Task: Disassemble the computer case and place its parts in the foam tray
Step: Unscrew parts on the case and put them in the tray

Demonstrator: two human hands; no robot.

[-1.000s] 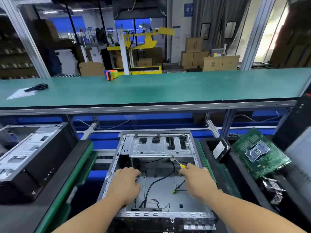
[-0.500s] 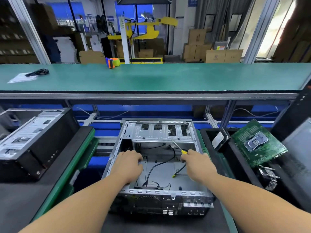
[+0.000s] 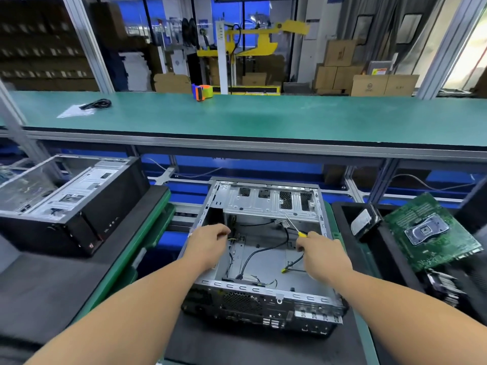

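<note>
Head cam: both hands inside open case, R grip round screwdriver, L grip curled, contents unclear.

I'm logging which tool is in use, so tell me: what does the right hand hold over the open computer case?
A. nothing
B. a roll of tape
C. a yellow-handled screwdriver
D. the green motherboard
C: the right hand grips a yellow-handled screwdriver whose thin shaft points into the open computer case.

The back of the right hand hides the handle of the yellow-tipped screwdriver. The left hand's fingertips curl out of sight. A blurred finned metal heatsink sits lower right; the black foam tray runs past the right edge.
</note>
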